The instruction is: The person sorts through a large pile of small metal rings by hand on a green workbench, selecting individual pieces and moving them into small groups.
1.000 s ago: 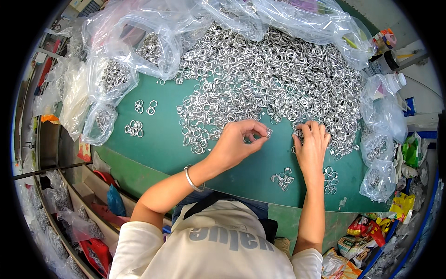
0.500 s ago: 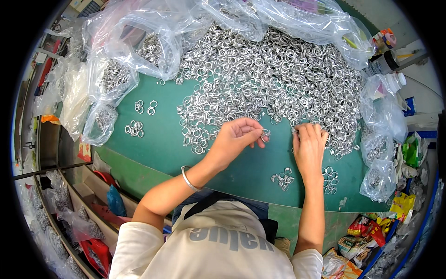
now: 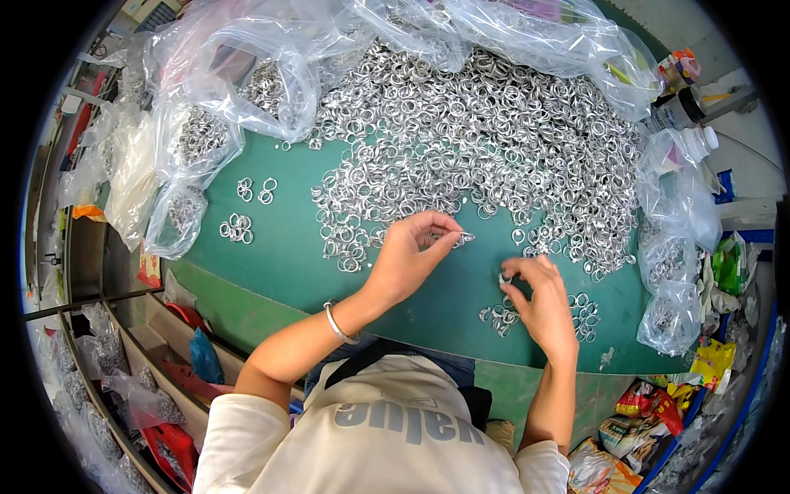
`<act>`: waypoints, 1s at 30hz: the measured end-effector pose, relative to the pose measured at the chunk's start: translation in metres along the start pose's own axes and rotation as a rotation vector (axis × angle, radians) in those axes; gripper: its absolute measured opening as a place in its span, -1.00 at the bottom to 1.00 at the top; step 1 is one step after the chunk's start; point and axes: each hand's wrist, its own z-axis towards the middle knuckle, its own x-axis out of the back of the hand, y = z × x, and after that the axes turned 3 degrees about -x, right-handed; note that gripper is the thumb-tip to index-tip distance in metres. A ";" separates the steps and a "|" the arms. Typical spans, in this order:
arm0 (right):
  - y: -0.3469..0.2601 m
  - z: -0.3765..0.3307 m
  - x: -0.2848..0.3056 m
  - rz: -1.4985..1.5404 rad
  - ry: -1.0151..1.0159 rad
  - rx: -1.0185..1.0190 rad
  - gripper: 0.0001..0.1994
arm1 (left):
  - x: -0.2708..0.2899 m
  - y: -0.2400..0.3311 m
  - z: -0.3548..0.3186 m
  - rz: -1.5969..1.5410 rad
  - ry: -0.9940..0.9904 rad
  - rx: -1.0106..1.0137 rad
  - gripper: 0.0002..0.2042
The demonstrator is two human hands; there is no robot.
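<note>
A large heap of silver metal rings (image 3: pixel 510 123) covers the far half of the green tabletop (image 3: pixel 428 305). In front of its near edge, my left hand (image 3: pixel 407 257) pinches a silver ring (image 3: pixel 466 237) between thumb and fingertips. My right hand (image 3: pixel 543 306) is curled, with another silver ring (image 3: pixel 504 278) between its thumb and forefinger. Just below that ring lies a small cluster of rings (image 3: pixel 495 319). A second cluster (image 3: pixel 586 319) sits right of my right wrist. Farther left are a larger group (image 3: pixel 236 228) and two smaller ones, one a pair (image 3: pixel 267 191).
Clear plastic bags (image 3: pixel 280 99) line the heap's far and left sides, some with rings inside. More bags (image 3: pixel 671 321) and a white-capped bottle (image 3: pixel 699 142) stand along the right. Colourful packets (image 3: pixel 650 407) fill the lower right. Open compartments (image 3: pixel 156 337) are at lower left.
My right hand has drawn back from the heap's near edge toward me, bringing a ring over the near cluster. My left hand has stayed almost in place, its ring slightly turned.
</note>
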 end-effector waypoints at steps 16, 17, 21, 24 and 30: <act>-0.018 -0.022 -0.028 0.559 0.071 -0.181 -0.68 | -0.029 -0.001 -0.033 -0.264 -0.062 0.173 -0.86; -0.020 -0.023 -0.031 0.590 0.064 -0.221 -0.68 | -0.031 0.001 -0.035 -0.274 -0.056 0.145 -0.86; -0.021 -0.023 -0.037 0.807 0.104 -0.255 -0.74 | -0.033 0.004 -0.040 -0.308 -0.051 0.094 -0.87; -0.016 -0.025 -0.044 1.010 0.140 -0.243 -0.74 | -0.034 0.008 -0.041 -0.289 -0.054 0.075 -0.87; -0.021 -0.026 -0.036 0.957 0.178 -0.187 -0.72 | -0.033 0.010 -0.044 -0.217 -0.042 0.082 -0.89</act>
